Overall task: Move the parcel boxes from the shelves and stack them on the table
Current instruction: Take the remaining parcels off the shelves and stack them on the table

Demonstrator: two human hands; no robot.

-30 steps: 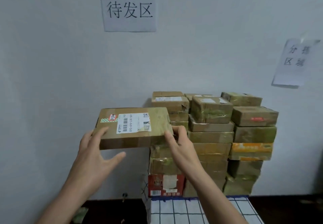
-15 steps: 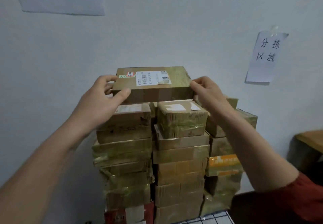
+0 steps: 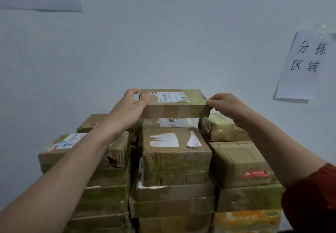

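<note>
Pile of stacked boxes (image 3: 176, 160) already tall, 1 flat parcel box (image 3: 174, 110) just over its back top, left hand (image 3: 131, 105) and right hand (image 3: 224, 103) each gripping 1 end, not yet released.

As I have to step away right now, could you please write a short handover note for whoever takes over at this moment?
Left grip: holds the left end of the flat labelled box.
Right grip: pinches its right end.
Box: level, above the back of the parcel stack against the wall; contact with the stack cannot be told.
Done: many parcels stacked in three columns.
Left to do: set this box down, let go, fetch the next one.
</note>
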